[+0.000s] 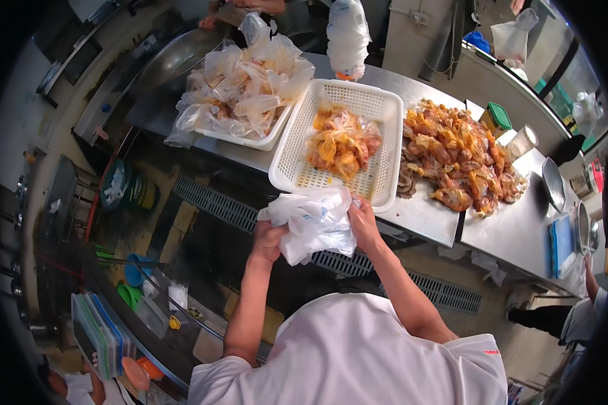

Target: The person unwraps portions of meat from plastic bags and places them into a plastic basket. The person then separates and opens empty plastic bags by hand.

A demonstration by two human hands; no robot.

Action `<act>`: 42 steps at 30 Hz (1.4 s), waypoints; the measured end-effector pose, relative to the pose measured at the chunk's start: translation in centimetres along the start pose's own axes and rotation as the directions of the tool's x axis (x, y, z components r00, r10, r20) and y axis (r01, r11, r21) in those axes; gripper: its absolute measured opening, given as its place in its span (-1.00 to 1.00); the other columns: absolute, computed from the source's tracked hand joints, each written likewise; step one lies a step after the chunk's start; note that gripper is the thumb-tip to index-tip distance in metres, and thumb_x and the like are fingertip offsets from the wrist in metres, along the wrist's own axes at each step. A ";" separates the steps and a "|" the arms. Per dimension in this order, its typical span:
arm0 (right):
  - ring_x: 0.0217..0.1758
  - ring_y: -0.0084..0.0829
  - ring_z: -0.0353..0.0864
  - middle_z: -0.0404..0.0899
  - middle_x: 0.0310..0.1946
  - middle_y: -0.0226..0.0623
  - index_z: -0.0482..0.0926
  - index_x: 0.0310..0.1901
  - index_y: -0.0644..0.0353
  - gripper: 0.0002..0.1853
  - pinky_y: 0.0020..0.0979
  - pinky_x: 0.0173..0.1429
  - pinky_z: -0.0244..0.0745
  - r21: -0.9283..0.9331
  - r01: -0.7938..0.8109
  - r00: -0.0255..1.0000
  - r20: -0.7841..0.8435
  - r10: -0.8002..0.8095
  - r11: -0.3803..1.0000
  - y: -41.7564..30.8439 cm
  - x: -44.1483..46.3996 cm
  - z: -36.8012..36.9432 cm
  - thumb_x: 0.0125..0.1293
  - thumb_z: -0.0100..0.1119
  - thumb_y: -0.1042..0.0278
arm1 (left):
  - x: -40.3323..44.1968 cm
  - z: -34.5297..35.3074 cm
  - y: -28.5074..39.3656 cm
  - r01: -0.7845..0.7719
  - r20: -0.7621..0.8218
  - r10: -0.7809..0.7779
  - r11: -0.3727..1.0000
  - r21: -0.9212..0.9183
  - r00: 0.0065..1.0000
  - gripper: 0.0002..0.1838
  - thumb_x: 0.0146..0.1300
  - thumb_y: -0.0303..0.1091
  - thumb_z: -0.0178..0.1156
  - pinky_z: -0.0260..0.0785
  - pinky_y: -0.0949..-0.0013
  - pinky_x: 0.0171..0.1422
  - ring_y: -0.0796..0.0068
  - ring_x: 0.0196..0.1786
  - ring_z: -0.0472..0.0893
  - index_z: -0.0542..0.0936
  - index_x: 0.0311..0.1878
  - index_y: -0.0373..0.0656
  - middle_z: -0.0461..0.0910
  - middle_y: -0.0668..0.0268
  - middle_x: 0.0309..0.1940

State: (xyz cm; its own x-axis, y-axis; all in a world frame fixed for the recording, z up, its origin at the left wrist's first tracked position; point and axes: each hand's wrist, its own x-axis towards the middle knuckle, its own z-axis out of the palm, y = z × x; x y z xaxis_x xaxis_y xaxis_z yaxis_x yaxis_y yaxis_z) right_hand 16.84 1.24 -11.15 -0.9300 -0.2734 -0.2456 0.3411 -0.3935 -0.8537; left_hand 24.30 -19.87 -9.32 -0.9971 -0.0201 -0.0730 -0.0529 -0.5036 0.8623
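Note:
Between my two hands, in front of the table edge, is a crumpled bundle of white plastic bags (315,223). My left hand (269,237) is closed on its left side and my right hand (363,221) grips its right side. Just beyond them stands a white perforated basket (287,145) with orange-yellow marinated meat (344,143) inside. To its left a white tray (250,140) is heaped with meat packed in clear bags (250,77). A large pile of marinated meat (456,152) lies on the metal table (422,219) to the right.
A wrapped white stack (348,37) stands behind the basket. Right of the meat pile are a green-lidded tub (497,117), metal bowls (553,182) and a blue container (559,246). Other people's arms (240,8) show at the top; another person (581,317) is at the right.

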 end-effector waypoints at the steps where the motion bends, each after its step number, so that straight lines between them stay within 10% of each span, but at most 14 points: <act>1: -0.31 -0.61 0.55 0.63 -0.31 -0.39 0.58 -0.08 0.34 -0.73 -0.50 -0.20 0.49 0.002 0.002 1.000 -0.007 -0.002 1.000 -0.5 -0.3 0.1 0.54 0.02 0.27 | 0.2 0.3 0.1 0.005 0.006 -0.005 1.000 0.000 1.000 -0.34 0.02 -0.39 0.45 0.50 0.26 0.21 0.38 0.09 0.63 0.48 0.25 -0.25 0.62 0.23 0.07; 8: -0.16 -0.43 0.69 0.68 -0.15 -0.23 0.53 0.05 0.35 -0.65 -0.37 -0.07 0.63 0.205 -0.116 0.984 -0.109 0.141 0.972 -1.8 0.2 -1.7 0.51 0.09 0.18 | 1.5 0.4 0.6 -0.027 -0.058 0.028 0.999 0.026 0.998 -0.45 0.03 -0.50 0.39 0.54 0.26 0.15 0.35 0.01 0.67 0.54 0.16 -0.28 0.66 0.21 0.00; 14: 0.18 -0.37 0.56 0.53 0.14 -0.19 0.33 0.35 0.19 -0.42 -0.29 0.27 0.48 0.315 -0.119 0.980 0.191 0.060 0.942 -3.3 -1.7 -3.2 0.42 0.23 0.12 | 1.7 0.8 0.9 -0.045 -0.161 0.054 0.997 0.057 0.985 -0.48 0.00 -0.58 0.39 0.53 0.27 0.13 0.36 -0.01 0.68 0.58 0.11 -0.30 0.68 0.22 -0.04; 17: 0.25 -0.37 0.48 0.45 0.22 -0.24 0.23 0.43 0.06 -0.21 -0.29 0.37 0.38 -0.007 0.110 0.898 0.430 -0.096 0.994 -3.1 -1.7 -3.9 0.25 0.41 0.12 | 1.8 1.0 0.6 -0.033 -0.163 0.057 0.988 0.148 0.985 -0.48 -0.02 -0.60 0.38 0.51 0.31 0.12 0.39 -0.03 0.67 0.59 0.10 -0.29 0.68 0.24 -0.06; 22: 0.11 -0.40 0.53 0.57 0.01 -0.28 0.46 0.23 0.10 -0.36 -0.31 0.27 0.42 -0.472 0.174 0.962 0.268 -0.047 0.864 -4.4 -2.0 -1.9 0.09 0.50 0.31 | 1.8 2.2 -0.1 -0.025 -0.154 0.066 0.968 0.251 0.986 -0.52 -0.01 -0.60 0.34 0.49 0.37 0.08 0.47 -0.07 0.65 0.60 0.07 -0.27 0.68 0.29 -0.11; 33: -0.14 -0.54 0.57 0.62 -0.16 -0.36 0.54 0.04 0.30 -0.73 -0.43 -0.07 0.52 -0.025 -0.028 1.000 -0.010 0.028 0.999 -3.0 -0.6 -4.0 0.40 0.26 0.37 | 1.9 4.0 -1.7 -0.040 -0.055 0.048 0.989 0.142 0.997 -0.52 0.02 -0.65 0.34 0.51 0.39 0.11 0.52 -0.06 0.66 0.63 0.10 -0.26 0.69 0.33 -0.08; 42: -0.25 -0.55 0.58 0.62 -0.31 -0.41 0.60 -0.07 0.24 -0.82 -0.46 -0.21 0.48 -0.142 -0.074 0.995 -0.081 0.063 0.987 -3.3 0.1 -7.2 0.33 0.28 0.42 | 1.8 3.7 -2.3 -0.086 -0.105 0.096 0.992 0.096 0.990 -0.51 0.04 -0.67 0.33 0.54 0.34 0.14 0.46 -0.03 0.68 0.61 0.11 -0.26 0.70 0.29 -0.05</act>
State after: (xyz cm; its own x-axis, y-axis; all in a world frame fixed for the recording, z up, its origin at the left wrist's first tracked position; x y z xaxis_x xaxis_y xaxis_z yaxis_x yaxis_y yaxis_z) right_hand 14.62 8.82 -11.62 -0.9147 -0.2255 -0.3353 0.3862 -0.2437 -0.8896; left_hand 22.39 -15.51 -9.58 -0.9864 -0.1589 -0.0425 0.0276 -0.4146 0.9096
